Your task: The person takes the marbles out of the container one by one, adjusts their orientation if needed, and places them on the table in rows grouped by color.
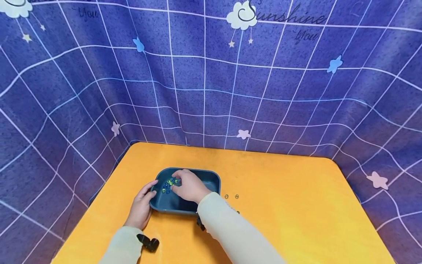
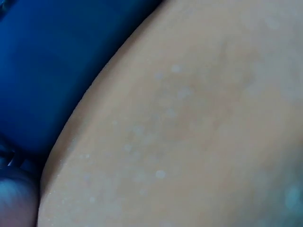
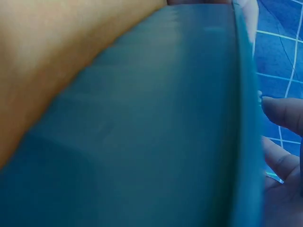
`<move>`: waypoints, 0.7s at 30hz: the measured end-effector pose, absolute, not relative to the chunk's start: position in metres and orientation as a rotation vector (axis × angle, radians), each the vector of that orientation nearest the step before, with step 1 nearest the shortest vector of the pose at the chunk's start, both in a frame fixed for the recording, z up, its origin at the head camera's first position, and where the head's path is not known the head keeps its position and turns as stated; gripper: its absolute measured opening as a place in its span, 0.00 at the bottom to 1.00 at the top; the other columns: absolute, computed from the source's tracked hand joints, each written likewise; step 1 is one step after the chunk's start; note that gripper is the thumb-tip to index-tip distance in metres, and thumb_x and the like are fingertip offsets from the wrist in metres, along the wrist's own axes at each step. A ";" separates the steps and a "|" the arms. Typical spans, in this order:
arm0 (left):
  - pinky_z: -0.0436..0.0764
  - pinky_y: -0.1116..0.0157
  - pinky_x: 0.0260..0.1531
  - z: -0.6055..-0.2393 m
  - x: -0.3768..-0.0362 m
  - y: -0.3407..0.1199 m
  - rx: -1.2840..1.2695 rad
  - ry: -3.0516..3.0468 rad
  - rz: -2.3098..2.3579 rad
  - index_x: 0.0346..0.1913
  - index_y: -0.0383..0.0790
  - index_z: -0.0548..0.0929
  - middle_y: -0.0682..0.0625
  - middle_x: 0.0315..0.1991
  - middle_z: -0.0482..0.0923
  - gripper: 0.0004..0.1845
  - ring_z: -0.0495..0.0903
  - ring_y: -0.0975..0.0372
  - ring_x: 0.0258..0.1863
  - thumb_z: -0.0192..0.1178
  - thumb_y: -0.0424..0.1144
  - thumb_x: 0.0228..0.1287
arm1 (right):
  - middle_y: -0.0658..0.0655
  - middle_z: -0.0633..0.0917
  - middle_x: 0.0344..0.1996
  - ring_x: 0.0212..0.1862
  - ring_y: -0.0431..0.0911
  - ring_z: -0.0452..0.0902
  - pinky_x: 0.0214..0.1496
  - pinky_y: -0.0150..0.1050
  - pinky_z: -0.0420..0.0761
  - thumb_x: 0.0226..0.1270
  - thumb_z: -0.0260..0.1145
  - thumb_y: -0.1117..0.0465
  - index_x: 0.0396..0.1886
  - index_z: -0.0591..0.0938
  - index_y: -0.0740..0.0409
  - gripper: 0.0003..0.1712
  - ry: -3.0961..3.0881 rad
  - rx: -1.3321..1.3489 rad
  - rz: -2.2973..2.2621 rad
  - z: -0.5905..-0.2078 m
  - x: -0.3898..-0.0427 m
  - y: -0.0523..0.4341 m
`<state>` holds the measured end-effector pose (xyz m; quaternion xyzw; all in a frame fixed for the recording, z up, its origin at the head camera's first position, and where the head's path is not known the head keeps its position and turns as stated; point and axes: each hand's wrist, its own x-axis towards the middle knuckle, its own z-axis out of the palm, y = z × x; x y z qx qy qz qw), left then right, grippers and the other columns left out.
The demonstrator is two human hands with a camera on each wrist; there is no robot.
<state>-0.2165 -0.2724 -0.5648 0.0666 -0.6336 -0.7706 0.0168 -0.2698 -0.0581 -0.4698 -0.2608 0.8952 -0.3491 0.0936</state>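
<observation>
A dark teal tray [image 1: 211, 179] stands on the orange table [image 1: 290, 220], and a cluster of small blue and green glass beads [image 1: 167, 185] lies in its left half. My left hand [image 1: 142, 205] grips the tray's left rim, thumb over the edge. My right hand [image 1: 188, 186] reaches into the tray from the near side, its fingers curled down and bunched on the beads. The left wrist view is filled with blurred skin and blue. In the right wrist view the tray wall [image 3: 156, 142] sits very close, with fingers [image 3: 284, 113] beyond its rim.
Two clear beads [image 1: 231, 196] lie on the table just right of the tray. A blue checked cloth [image 1: 211, 80] with stars and clouds hangs behind and around the table. Orange tabletop stretches to the right and front of the tray.
</observation>
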 end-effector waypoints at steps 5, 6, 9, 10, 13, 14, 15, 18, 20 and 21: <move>0.76 0.71 0.60 -0.563 -0.216 -0.271 0.191 -1.938 -2.421 0.78 0.39 0.65 0.47 0.82 0.48 0.25 0.53 0.54 0.78 0.47 0.37 0.84 | 0.52 0.81 0.57 0.52 0.40 0.78 0.58 0.39 0.81 0.71 0.71 0.50 0.67 0.80 0.50 0.27 2.632 -0.739 -1.017 -0.481 -0.269 -0.069; 0.76 0.71 0.60 -0.564 -0.216 -0.271 0.190 -1.932 -2.425 0.78 0.38 0.65 0.47 0.81 0.48 0.25 0.53 0.54 0.78 0.47 0.37 0.84 | 0.52 0.81 0.57 0.52 0.40 0.78 0.58 0.39 0.81 0.71 0.71 0.50 0.67 0.80 0.51 0.27 2.628 -0.727 -1.017 -0.483 -0.269 -0.071; 0.76 0.71 0.61 -0.564 -0.216 -0.271 0.173 -1.925 -2.430 0.78 0.37 0.64 0.47 0.81 0.48 0.25 0.52 0.54 0.78 0.47 0.36 0.83 | 0.50 0.81 0.57 0.54 0.40 0.78 0.60 0.40 0.80 0.71 0.72 0.50 0.67 0.80 0.50 0.27 2.638 -0.669 -1.001 -0.492 -0.268 -0.077; 0.75 0.71 0.61 -0.565 -0.216 -0.271 0.167 -1.928 -2.427 0.78 0.37 0.64 0.47 0.81 0.48 0.25 0.52 0.54 0.78 0.47 0.36 0.83 | 0.49 0.81 0.57 0.55 0.40 0.78 0.61 0.40 0.80 0.70 0.72 0.51 0.67 0.80 0.49 0.27 2.643 -0.650 -0.994 -0.494 -0.268 -0.080; 0.75 0.71 0.61 -0.566 -0.216 -0.271 0.157 -1.929 -2.422 0.78 0.37 0.65 0.47 0.81 0.48 0.25 0.53 0.55 0.78 0.48 0.36 0.83 | 0.48 0.80 0.59 0.55 0.40 0.78 0.61 0.41 0.80 0.69 0.72 0.50 0.67 0.80 0.48 0.28 2.663 -0.618 -0.966 -0.500 -0.268 -0.085; 0.75 0.71 0.61 -0.566 -0.216 -0.271 0.157 -1.926 -2.423 0.78 0.37 0.65 0.47 0.81 0.49 0.25 0.54 0.55 0.77 0.48 0.36 0.83 | 0.48 0.79 0.59 0.55 0.40 0.78 0.61 0.41 0.80 0.69 0.73 0.50 0.67 0.80 0.48 0.28 2.669 -0.619 -0.958 -0.502 -0.268 -0.088; 0.75 0.71 0.61 -0.566 -0.215 -0.272 0.157 -1.922 -2.424 0.78 0.37 0.65 0.47 0.81 0.49 0.25 0.55 0.55 0.77 0.48 0.36 0.83 | 0.48 0.79 0.59 0.54 0.40 0.78 0.60 0.40 0.80 0.69 0.73 0.50 0.67 0.80 0.48 0.28 2.675 -0.625 -0.950 -0.503 -0.268 -0.090; 0.75 0.70 0.61 -0.567 -0.215 -0.273 0.157 -1.930 -2.416 0.78 0.38 0.65 0.46 0.81 0.49 0.25 0.57 0.55 0.76 0.47 0.37 0.84 | 0.49 0.78 0.60 0.52 0.40 0.79 0.58 0.39 0.81 0.68 0.73 0.49 0.67 0.80 0.47 0.28 2.692 -0.627 -0.923 -0.507 -0.268 -0.095; 0.75 0.70 0.62 -0.566 -0.215 -0.272 0.150 -1.941 -2.410 0.78 0.38 0.65 0.46 0.81 0.48 0.25 0.57 0.55 0.76 0.47 0.37 0.84 | 0.49 0.78 0.60 0.51 0.40 0.79 0.58 0.39 0.81 0.68 0.73 0.49 0.67 0.80 0.46 0.29 2.708 -0.621 -0.895 -0.511 -0.269 -0.098; 0.74 0.70 0.63 -0.565 -0.216 -0.272 0.150 -1.941 -2.410 0.78 0.38 0.65 0.46 0.81 0.48 0.25 0.56 0.55 0.76 0.47 0.37 0.83 | 0.50 0.78 0.59 0.51 0.40 0.78 0.58 0.39 0.81 0.68 0.74 0.49 0.67 0.80 0.45 0.29 2.718 -0.617 -0.880 -0.512 -0.270 -0.099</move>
